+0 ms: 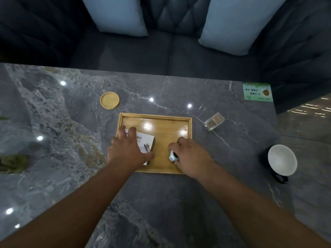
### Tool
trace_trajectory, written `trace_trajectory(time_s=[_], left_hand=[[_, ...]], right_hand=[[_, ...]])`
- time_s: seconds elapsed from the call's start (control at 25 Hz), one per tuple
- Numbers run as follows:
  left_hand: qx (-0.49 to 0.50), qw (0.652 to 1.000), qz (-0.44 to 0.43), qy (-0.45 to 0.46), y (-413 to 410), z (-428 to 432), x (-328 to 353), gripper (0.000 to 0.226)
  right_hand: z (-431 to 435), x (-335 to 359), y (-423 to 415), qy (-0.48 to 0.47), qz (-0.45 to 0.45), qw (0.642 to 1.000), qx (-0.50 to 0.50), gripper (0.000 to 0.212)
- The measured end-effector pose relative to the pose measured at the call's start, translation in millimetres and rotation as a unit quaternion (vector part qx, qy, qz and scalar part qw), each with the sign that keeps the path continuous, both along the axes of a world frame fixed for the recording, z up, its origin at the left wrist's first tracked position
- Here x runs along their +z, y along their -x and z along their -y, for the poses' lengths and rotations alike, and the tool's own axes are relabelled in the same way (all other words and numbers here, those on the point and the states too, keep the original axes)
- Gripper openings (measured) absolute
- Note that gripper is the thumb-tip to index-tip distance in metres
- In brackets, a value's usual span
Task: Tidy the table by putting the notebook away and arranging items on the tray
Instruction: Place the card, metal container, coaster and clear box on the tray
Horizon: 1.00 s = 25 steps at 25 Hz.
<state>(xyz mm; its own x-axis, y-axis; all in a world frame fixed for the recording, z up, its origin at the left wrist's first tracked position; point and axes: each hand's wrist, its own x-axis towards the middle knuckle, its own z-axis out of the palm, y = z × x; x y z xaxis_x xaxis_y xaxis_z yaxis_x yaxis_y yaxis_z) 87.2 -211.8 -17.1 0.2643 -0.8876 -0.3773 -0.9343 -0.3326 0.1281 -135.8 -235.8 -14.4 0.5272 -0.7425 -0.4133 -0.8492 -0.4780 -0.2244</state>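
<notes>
— Hands over rectangular wooden tray (pixel 180 119): left hand (pixel 128 151) spread flat on white printed notebook (pixel 146 142), right hand (pixel 190 156) closed around small silver faceted object (pixel 172 155).

— Arranging step, apparently; notebook next needs lifting clear.

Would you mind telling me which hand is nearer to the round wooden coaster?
Left. The left hand rests on a white booklet in the tray's left half, below the round wooden coaster. The right hand grips a small metallic object farther right.
</notes>
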Motion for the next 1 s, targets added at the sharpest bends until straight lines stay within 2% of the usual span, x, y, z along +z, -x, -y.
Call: trace_trajectory(time_s=[0.2,1.0], left_hand=[[-0.02,0.999,0.012,0.024,-1.5,-8.6,-0.3,0.105],[-0.013,1.0,-0.024,-0.001,-11.9,-24.0,7.1,0.11]], right_hand=[[-1.9,1.9,6.6,0.004,-0.013,1.0,0.005,0.045],[-32.4,-1.3,18.1,0.01,0.02,0.999,-0.03,0.044]])
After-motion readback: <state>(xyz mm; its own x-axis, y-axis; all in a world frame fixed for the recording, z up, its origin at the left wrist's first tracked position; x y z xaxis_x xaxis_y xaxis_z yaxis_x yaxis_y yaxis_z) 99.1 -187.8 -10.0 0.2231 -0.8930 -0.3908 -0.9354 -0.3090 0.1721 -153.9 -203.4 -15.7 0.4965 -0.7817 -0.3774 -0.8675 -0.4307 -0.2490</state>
